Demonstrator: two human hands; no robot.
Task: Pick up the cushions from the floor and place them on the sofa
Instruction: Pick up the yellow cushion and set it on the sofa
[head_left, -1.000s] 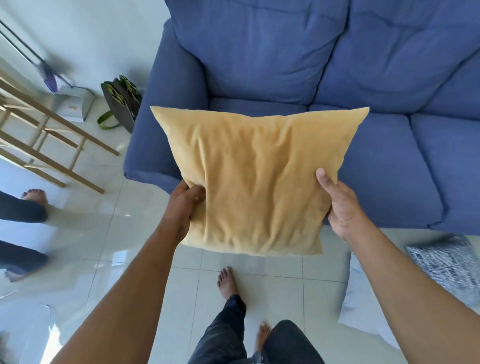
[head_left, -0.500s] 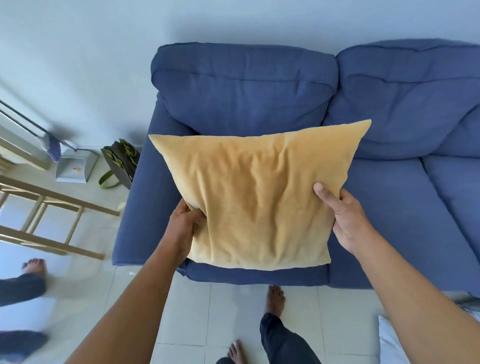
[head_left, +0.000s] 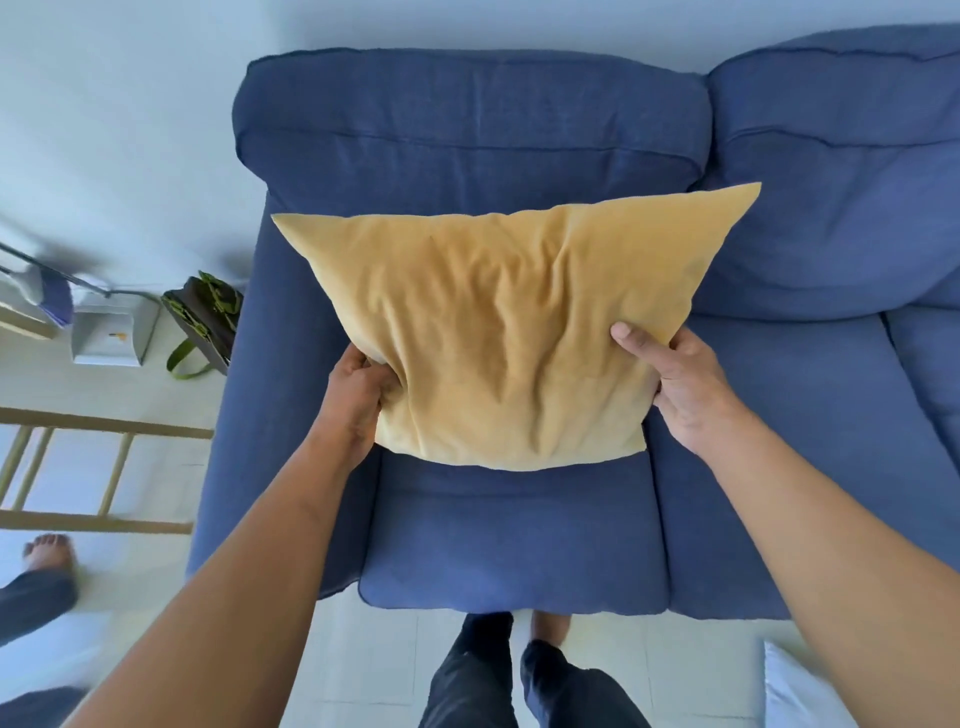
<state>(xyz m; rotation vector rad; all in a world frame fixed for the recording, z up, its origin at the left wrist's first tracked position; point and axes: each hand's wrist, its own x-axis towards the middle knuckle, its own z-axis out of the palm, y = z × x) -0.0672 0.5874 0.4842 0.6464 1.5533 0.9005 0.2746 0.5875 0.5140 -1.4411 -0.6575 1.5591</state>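
I hold a yellow cushion (head_left: 509, 332) in both hands above the left seat of the blue sofa (head_left: 514, 545). My left hand (head_left: 356, 402) grips its lower left edge and bunches the fabric. On its right edge my right hand (head_left: 680, 387) clamps it, thumb on the front. The cushion tilts towards the sofa's back cushion (head_left: 467, 130). Whether its lower edge touches the seat I cannot tell. A corner of a white cushion (head_left: 795, 691) lies on the floor at the bottom right.
My own legs (head_left: 519, 675) stand at the sofa's front edge. Another person's foot (head_left: 47, 553) is on the tiles at the left. A wooden rack (head_left: 104, 473), a dark bag with green straps (head_left: 202, 317) and a grey dustpan (head_left: 111, 335) stand beside the sofa's left arm.
I have stepped closer to the sofa and carried the yellow cushion forward over the left seat. The grey patterned cushion on the floor has left the view.
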